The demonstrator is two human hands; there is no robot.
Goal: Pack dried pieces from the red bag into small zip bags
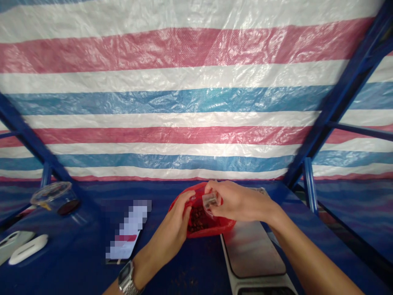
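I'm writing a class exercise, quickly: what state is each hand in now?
Left hand: half-curled at the left edge of the red container; grip cannot be told.
Right hand: closed, holding something small and clear over the red container.

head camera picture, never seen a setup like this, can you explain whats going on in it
There is no machine here, just one person's bare hands. The single picture comes from a camera worn on that person's head, looking forward and down.

The left hand, with a watch on its wrist, is at the edge of a red plastic container with small dark pieces inside. The right hand holds a small clear plastic item over it; what that is, I can't tell.

On the blue table are a phone, a scale with a metal top, a clear tub, and a white oval object beside a grey one. A striped sheet hangs behind.
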